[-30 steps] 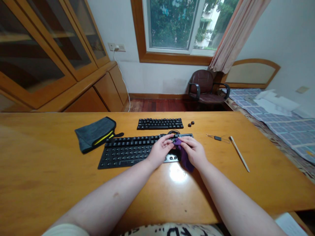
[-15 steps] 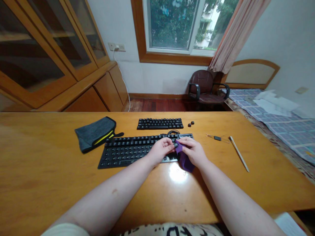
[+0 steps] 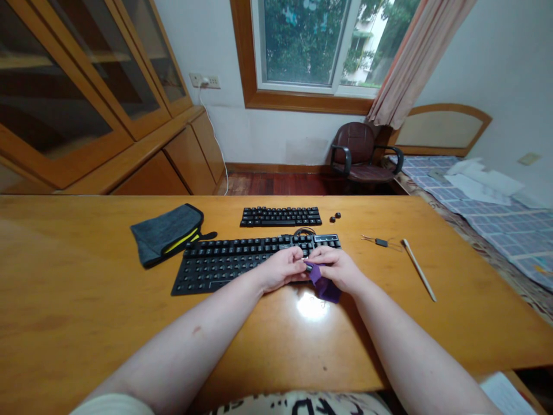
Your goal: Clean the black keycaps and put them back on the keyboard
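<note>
Above the right part of a black keyboard (image 3: 203, 270), my two hands meet. My left hand (image 3: 283, 268) pinches a small dark piece (image 3: 308, 267), which looks like a keycap. Purple cloth (image 3: 327, 290) is gripped in my right hand (image 3: 334, 268), its upper edge against the small piece and its lower end hanging toward the tabletop. Many switches on the keyboard's left and middle show without caps. Behind it lies a block of black keycaps (image 3: 280, 217) set out in rows, with loose keycaps (image 3: 332, 219) to their right.
A folded grey cloth with yellow inside (image 3: 166, 236) lies left of the keyboard. On the right are a wire keycap puller (image 3: 381, 242) and a pale thin stick (image 3: 419, 271). A coiled cable (image 3: 305, 231) sits behind the keyboard. Beyond the table (image 3: 242, 357) stands a chair (image 3: 358, 153).
Both hands have shifted slightly down toward me. The small dark piece and the purple cloth have moved with them, and the fingers have changed their hold a little.
</note>
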A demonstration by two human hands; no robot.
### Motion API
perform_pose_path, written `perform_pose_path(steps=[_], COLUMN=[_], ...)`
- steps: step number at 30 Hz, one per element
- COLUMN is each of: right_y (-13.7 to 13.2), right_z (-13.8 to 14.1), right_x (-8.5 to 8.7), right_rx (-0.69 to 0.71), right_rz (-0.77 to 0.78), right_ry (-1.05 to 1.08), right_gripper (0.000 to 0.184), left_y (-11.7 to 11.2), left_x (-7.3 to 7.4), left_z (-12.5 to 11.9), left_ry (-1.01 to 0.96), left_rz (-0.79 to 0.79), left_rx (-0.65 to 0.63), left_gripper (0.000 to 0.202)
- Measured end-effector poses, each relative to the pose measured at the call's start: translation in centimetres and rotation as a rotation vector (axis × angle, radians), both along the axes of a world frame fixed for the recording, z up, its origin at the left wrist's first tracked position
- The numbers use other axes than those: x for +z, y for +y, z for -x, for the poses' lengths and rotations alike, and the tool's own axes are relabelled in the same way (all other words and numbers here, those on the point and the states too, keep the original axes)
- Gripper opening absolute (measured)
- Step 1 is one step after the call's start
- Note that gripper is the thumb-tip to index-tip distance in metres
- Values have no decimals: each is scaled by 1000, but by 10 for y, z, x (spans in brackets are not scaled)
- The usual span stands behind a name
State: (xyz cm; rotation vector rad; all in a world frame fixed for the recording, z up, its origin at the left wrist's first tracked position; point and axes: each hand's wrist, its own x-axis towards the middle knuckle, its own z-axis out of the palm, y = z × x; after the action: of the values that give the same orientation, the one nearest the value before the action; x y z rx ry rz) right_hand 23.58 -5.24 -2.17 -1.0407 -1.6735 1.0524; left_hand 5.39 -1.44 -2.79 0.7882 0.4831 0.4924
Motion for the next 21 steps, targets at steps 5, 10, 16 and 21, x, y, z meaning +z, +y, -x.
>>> perform_pose_path(steps=[5, 10, 16, 21], right_y=[2, 5, 2, -1], right_z=[0, 2, 8, 14], right_x=[0, -3, 2, 7], right_rx=[-96, -326, -321, -356], right_rz=[-39, -44, 10, 96], right_ry=[33, 7, -66, -72], right_gripper=[8, 13, 15, 11], left_y=[-2, 0, 0, -4], left_x=[-2, -1, 0, 5], left_z=[-2, -11, -12, -5], left_ry=[-43, 5, 323, 526], left_rz=[-1, -150, -588, -995], left_rx=[20, 220, 438, 429], left_gripper=[43, 32, 19, 20])
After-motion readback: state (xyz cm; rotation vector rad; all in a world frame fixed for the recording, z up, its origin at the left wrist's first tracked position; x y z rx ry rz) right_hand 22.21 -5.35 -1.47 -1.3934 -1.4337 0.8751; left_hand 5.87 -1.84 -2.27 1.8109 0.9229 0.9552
